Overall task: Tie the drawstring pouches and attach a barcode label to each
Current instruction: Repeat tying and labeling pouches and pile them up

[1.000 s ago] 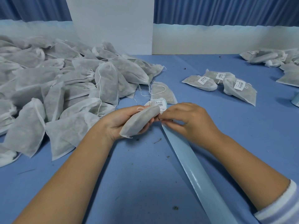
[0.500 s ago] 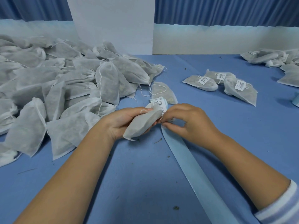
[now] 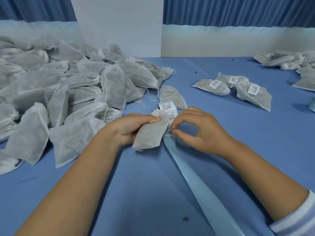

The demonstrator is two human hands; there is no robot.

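Blue desk (image 3: 153, 193). A heap of pouches (image 3: 51, 99) crowds the left edge. A backing strip (image 3: 204, 193) runs from the near edge to the centre. Three labelled pouches (image 3: 238, 89) lie toward the far right. At the centre is one pouch (image 3: 150, 135), long axis near-to-far, drawstring end toward the far edge, clamped in the left hand (image 3: 129, 126) fingers. The right hand (image 3: 201, 132) fingers pinch the strip's far end, beside the barcode labels (image 3: 167, 106).

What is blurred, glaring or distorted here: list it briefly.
Head view: soft, even light, only faint shadows beside the forearms on the table. Head view: a pale sheen runs along the liner strip. Head view: the strip's end by the right hand looks smeared; the pouch in the left hand is sharp. Head view: wide-angle stretching toward the edges.
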